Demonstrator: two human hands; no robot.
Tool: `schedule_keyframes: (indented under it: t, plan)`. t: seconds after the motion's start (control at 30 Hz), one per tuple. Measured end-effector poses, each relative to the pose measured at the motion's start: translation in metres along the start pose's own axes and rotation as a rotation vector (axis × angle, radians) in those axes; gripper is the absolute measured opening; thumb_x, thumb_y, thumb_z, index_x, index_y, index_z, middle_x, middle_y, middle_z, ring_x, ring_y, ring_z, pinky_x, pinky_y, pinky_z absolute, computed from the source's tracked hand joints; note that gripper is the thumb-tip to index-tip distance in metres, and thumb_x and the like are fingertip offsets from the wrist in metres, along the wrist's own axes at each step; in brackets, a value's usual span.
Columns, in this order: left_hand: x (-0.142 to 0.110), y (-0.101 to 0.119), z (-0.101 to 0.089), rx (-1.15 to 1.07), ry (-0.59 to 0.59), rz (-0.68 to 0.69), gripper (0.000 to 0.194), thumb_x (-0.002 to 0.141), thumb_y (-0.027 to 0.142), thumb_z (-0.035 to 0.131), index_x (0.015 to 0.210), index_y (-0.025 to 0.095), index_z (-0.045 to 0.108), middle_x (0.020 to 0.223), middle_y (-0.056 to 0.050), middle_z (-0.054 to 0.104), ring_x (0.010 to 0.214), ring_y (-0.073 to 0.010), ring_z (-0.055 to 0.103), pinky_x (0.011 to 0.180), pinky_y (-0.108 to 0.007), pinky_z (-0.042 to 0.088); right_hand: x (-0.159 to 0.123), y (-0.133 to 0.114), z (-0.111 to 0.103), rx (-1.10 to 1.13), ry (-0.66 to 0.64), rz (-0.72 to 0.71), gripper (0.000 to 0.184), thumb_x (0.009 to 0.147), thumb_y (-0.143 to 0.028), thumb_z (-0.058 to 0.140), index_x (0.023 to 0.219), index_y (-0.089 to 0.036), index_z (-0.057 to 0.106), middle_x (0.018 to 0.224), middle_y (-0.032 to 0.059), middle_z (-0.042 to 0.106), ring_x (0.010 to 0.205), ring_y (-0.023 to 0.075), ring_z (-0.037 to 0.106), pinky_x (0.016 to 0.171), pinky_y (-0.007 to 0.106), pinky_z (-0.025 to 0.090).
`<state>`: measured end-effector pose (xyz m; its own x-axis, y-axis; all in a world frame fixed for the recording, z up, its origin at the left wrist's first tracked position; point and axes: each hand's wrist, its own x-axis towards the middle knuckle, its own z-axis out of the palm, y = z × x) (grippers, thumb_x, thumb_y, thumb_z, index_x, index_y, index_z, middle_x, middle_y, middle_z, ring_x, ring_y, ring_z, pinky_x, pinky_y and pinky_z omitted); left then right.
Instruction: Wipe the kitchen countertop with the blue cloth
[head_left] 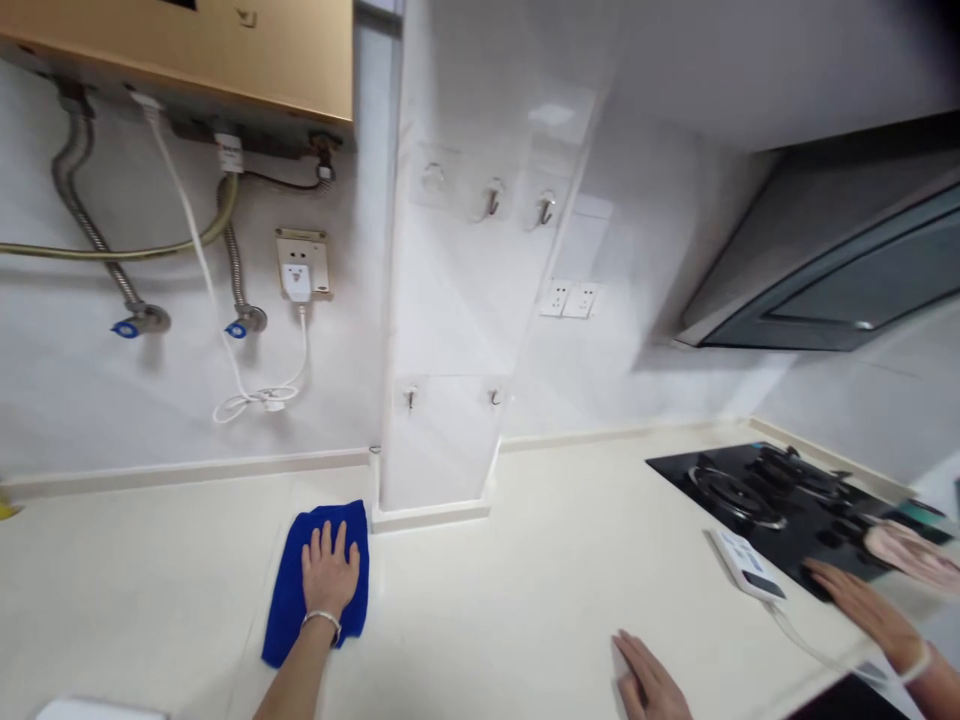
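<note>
My left hand lies flat with its fingers spread on a blue microfibre cloth, which rests on the cream countertop by the foot of a white pillar. A silver bangle circles that wrist. My right hand sits at the bottom edge of the view, palm down on the bare countertop, holding nothing. A white digital device is the nearest object to it, off to the right.
A co-worker's hand rests by a black gas hob, beside a pink cloth. A range hood hangs above. A gold water heater, braided hoses and a wall socket fill the upper left.
</note>
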<state>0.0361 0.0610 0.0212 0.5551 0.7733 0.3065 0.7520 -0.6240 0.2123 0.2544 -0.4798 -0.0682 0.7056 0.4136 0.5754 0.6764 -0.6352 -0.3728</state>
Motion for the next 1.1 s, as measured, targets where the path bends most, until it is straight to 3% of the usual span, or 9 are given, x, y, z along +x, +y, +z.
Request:
schedule_keyframes:
  t: [0.17,0.47,0.83,1.1]
  plan:
    - [-0.015,0.006,-0.007,0.061,-0.02,0.022,0.056,0.094,0.038,0.033,0.147,0.02,0.038,0.156,-0.014,0.038,0.147,-0.0341,0.03,0.121,-0.052,0.028,-0.004,-0.007,0.001,-0.052,-0.042,-0.001,0.042,0.091,-0.037,0.047,0.129,-0.023,0.059,0.137,0.008,0.061,0.129,0.0297,0.056,0.106,0.054,0.054]
    - [-0.031,0.014,-0.011,0.11,-0.01,0.043,0.055,0.095,0.037,0.03,0.147,0.019,0.037,0.156,-0.015,0.038,0.145,-0.0352,0.033,0.119,-0.052,0.031,-0.001,-0.017,-0.004,-0.062,-0.03,0.01,0.041,0.092,-0.031,0.044,0.13,-0.022,0.058,0.136,0.0086,0.061,0.129,0.0275,0.055,0.107,0.054,0.052]
    - [-0.025,0.012,0.0,0.095,0.057,0.082,0.055,0.095,0.036,0.034,0.146,0.018,0.04,0.154,-0.017,0.04,0.145,-0.0359,0.033,0.118,-0.054,0.031,0.0,-0.023,-0.011,-0.057,-0.072,0.057,0.041,0.094,-0.032,0.043,0.132,-0.024,0.055,0.14,0.0081,0.058,0.132,0.0273,0.052,0.109,0.055,0.05]
    - [-0.011,0.014,0.007,0.048,0.073,0.087,0.053,0.094,0.035,0.037,0.144,0.018,0.043,0.154,-0.017,0.042,0.144,-0.0351,0.034,0.119,-0.054,0.03,-0.01,-0.004,-0.006,-0.083,-0.112,0.038,0.046,0.093,-0.038,0.045,0.137,-0.025,0.052,0.143,0.007,0.056,0.133,0.0301,0.051,0.108,0.056,0.051]
